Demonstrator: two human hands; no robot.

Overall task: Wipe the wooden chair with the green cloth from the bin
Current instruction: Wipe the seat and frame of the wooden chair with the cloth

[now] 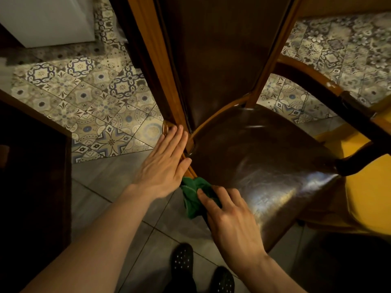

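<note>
cloth (193, 196) on chair (264, 166) seat's left edge | left hand (163, 166) beside it | right hand (230, 223) on cloth

Tiled floor (118, 199) (part patterned) carries the wooden chair (264, 157) and 2 slippers (182, 259).

My left hand (164, 163) lies flat, fingers extended, against the wooden frame of the chair (264, 166) where backrest post meets seat. My right hand (229, 220) presses the bunched green cloth (192, 197) against the seat's left edge, fingertips on the cloth, which hangs partly over the side. The seat and backrest are dark, glossy upholstery. Patterned floor tiles (88, 98) lie beyond, plain grey ones beneath. My dotted black slippers (183, 261) show below. Something yellow (366, 197) sits right of the chair.
</note>
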